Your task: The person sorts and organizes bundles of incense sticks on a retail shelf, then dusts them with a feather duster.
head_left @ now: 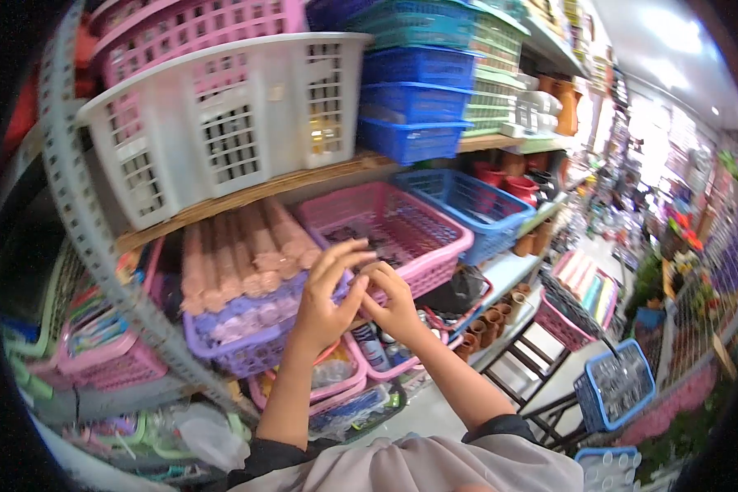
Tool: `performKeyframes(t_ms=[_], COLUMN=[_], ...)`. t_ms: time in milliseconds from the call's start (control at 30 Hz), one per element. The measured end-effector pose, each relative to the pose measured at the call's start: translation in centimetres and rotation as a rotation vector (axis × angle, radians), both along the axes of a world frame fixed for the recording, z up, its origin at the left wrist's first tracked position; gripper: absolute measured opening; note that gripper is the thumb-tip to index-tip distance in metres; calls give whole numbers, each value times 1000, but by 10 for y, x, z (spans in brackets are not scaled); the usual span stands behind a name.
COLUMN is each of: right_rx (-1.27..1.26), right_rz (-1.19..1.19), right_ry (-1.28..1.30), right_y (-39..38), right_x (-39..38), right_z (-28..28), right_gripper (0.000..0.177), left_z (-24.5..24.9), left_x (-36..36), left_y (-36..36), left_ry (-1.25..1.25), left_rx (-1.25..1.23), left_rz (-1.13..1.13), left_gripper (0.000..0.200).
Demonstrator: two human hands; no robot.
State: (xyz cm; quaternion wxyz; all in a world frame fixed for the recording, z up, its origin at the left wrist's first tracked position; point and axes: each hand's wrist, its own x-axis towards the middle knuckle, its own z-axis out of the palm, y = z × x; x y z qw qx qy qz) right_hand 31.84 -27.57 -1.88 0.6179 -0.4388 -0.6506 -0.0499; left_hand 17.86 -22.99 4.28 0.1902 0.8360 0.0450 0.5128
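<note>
Purple basket (258, 357), peach rolls (236, 258) above; left hand (326, 289), fingers narrowly curled, tips meeting those of the right hand (392, 298); cannot tell whether anything is held between; pink basket (436, 274), just beyond both hands; blue basket (500, 238), beside it, rightward.

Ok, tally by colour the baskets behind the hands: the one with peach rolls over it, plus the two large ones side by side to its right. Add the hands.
Purple basket, with the peach rolls over it: 1
Pink basket: 1
Blue basket: 1
Bare hands, left hand and right hand: 2
Total: 5
</note>
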Motion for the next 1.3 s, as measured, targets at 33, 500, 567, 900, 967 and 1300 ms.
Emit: performKeyframes(t_ms=[33, 500, 567, 900, 967, 1300], right_rx=[-7, -129, -122, -332, -342, -466], right_rz=[-50, -652, -720, -936, -964, -1156], right_ry=[-12, 244, 237, 462, 504, 639], right_y=[-9, -185, -209, -333, -354, -398], right_x=[13, 173, 196, 318, 340, 424], right_z=[-3, -64, -69, -91, -105, -169], right_gripper=[18, 20, 19, 14, 14, 18], left_z=[-8, -79, -84, -135, -150, -204], left_x=[16, 244, 273, 429, 456, 548], left_y=[-3, -102, -120, -210, -227, -247], left_ry=[-4, 120, 148, 362, 365, 534], left_rx=[-83, -258, -308, -637, -663, -622], left_rz=[-133, -862, -933, -1089, -1112, -1006], left_gripper=[28, 18, 17, 22, 22, 22])
